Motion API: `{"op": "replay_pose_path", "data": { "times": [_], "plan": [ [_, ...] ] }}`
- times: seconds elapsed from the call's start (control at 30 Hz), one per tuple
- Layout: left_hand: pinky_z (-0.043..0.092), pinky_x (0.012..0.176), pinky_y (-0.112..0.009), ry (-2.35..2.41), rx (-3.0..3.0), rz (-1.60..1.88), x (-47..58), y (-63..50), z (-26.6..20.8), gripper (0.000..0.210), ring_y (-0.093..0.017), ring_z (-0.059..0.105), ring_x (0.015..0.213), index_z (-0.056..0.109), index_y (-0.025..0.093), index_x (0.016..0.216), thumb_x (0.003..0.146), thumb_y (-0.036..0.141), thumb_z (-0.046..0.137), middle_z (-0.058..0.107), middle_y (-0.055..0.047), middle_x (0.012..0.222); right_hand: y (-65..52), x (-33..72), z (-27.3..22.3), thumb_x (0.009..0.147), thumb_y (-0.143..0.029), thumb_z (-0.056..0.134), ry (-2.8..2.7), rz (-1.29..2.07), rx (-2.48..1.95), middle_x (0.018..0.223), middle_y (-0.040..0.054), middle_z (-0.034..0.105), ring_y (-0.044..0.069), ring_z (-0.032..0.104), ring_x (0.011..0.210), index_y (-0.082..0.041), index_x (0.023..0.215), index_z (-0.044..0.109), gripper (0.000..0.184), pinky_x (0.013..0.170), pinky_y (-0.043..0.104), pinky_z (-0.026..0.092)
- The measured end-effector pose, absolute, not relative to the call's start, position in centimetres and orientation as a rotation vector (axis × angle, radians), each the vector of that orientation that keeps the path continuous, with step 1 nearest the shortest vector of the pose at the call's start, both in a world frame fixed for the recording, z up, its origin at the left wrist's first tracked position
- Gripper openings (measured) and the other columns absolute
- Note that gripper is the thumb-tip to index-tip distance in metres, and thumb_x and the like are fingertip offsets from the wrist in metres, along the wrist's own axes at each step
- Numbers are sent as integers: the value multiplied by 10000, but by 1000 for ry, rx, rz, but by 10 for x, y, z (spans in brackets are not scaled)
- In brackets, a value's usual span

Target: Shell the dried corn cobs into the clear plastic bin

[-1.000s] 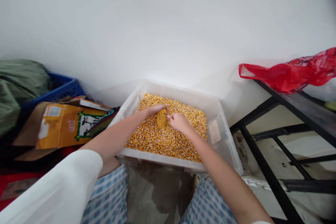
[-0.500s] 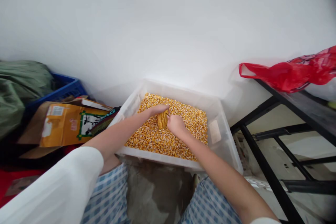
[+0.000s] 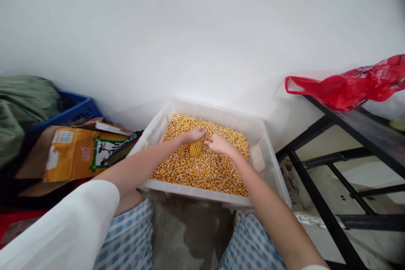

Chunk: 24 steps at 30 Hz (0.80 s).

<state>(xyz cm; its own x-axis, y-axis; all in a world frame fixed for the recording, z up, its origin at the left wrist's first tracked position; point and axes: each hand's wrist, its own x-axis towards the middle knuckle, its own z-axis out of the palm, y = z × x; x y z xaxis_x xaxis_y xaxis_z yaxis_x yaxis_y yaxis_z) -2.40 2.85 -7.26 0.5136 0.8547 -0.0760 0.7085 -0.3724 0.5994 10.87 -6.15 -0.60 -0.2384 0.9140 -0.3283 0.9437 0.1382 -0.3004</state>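
Observation:
A yellow corn cob (image 3: 196,149) stands tilted over a wide bed of loose corn kernels (image 3: 202,173), its lower end against them. My left hand (image 3: 195,134) is closed round the cob's upper end. Close by on the right, my right hand (image 3: 218,143) has its fingers pinched at the cob's upper side. Something thin and dark shows at those fingertips, too small to name. The kernels lie in a translucent white plastic bin (image 3: 268,164), between my knees and the wall.
To the left are an orange printed cardboard box (image 3: 74,152), a blue crate (image 3: 79,107) and a green bag (image 3: 25,101). On the right, a black metal frame (image 3: 311,185) stands close to the bin, with a red plastic bag (image 3: 344,86) on top.
My right hand has shifted slightly right and up, its fingers more loosely bent at the cob's side. The left hand keeps its hold on the cob. The view has shifted a little.

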Motion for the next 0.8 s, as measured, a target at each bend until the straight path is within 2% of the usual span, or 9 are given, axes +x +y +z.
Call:
{"op": "replay_pose_path", "data": {
  "times": [0.2, 0.43, 0.57, 0.7, 0.8],
  "plan": [
    [382, 661, -262, 1213, 2333, 263, -17, 13, -61, 404, -197, 541, 724, 594, 130, 692, 782, 326, 252, 624, -91, 771, -64, 120, 1, 814, -398, 368, 2275, -865, 1845, 591, 68, 600, 99, 528, 412, -83, 729, 615, 409, 443, 176, 356],
    [381, 706, -258, 1192, 2317, 251, -17, 12, -59, 430, -197, 546, 762, 602, 138, 711, 795, 340, 233, 627, -89, 798, -63, 123, -1, 813, -413, 381, 2253, -864, 1853, 593, 57, 603, 95, 529, 422, -97, 721, 606, 399, 468, 174, 368],
    [384, 700, -242, 1224, 2209, 269, -20, 18, -61, 421, -180, 533, 778, 601, 151, 719, 785, 329, 225, 626, -62, 815, -72, 114, -4, 849, -392, 330, 2306, -687, 1903, 617, 80, 617, 114, 566, 521, -104, 781, 618, 413, 549, 184, 381],
    [383, 706, -241, 1214, 2189, 282, -21, 20, -62, 402, -180, 526, 786, 596, 154, 710, 772, 328, 238, 620, -57, 814, -85, 104, -8, 850, -361, 341, 2337, -476, 1983, 771, 127, 638, 161, 598, 729, -110, 836, 627, 381, 637, 208, 382],
    [382, 719, -249, 1215, 2164, 298, -19, 19, -63, 390, -189, 522, 790, 595, 155, 691, 765, 342, 261, 618, -59, 808, -91, 100, -13, 856, -359, 330, 2332, -412, 2031, 849, 142, 633, 176, 590, 811, -114, 865, 632, 389, 668, 217, 376]
  ]
}}
